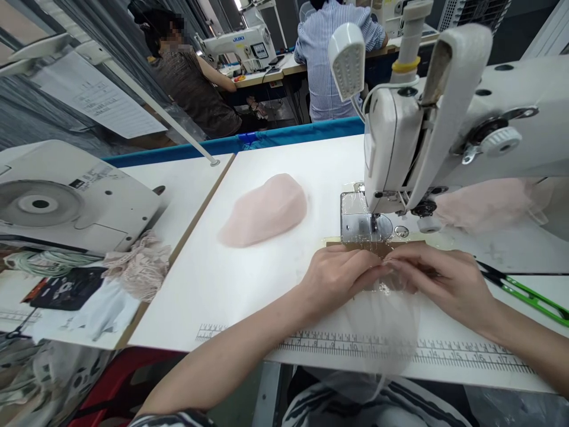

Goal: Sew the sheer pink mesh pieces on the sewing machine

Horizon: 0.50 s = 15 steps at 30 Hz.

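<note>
Both my hands meet just in front of the needle area of a white sewing machine (391, 142). My left hand (340, 270) pinches the upper edge of a sheer, pale fabric piece (386, 332), which hangs over the table's front edge towards my lap. Close against it, my right hand (440, 279) has thumb and fingers closed on the same edge. The metal needle plate (355, 225) lies just beyond my fingers. A pale pink fabric piece (267, 210) rests flat on the white table to the left.
Green-handled thread snips (528, 293) lie right of my right hand. More pink fabric (489, 204) sits under the machine arm. A printed ruler (444, 353) runs along the front edge. At left are another machine (71, 196) and bundled cord (140, 267). Two people sit beyond the blue edge.
</note>
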Tool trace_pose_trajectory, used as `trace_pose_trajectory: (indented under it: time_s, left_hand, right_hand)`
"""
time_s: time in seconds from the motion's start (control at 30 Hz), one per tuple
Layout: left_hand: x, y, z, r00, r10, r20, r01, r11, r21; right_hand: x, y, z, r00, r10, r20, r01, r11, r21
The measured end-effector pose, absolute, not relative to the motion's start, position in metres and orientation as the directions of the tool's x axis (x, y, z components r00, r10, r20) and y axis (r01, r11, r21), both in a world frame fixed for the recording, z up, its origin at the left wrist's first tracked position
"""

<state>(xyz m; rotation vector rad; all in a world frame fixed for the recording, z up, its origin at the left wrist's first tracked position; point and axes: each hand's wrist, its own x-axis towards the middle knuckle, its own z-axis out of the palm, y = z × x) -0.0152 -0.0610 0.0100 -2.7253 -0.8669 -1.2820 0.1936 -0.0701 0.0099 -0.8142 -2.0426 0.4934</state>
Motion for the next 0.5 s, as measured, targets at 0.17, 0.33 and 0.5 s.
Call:
trace_pose_trajectory:
  time_s: [0.17,0.33,0.5]
  left_hand:
    - [-0.013,-0.068,0.012,0.493,0.645,0.583,0.522,-0.756,0.395]
    - [-0.013,-0.069,0.010,0.535,0.537,0.652,0.447,-0.835,0.320]
    - [-0.013,-0.067,0.007,0.520,0.456,0.722,0.430,-0.870,0.240]
  right_hand:
    - [0.203,-0.069,0.009,-0.560,0.350,0.751,0.444,0.892,-0.084]
    - [0.211,-0.072,0.011,-0.719,0.033,0.694,0.362,0.871,0.333]
    - [0.211,-0.074,0.015,-0.749,-0.028,0.662,0.343,0.838,0.424]
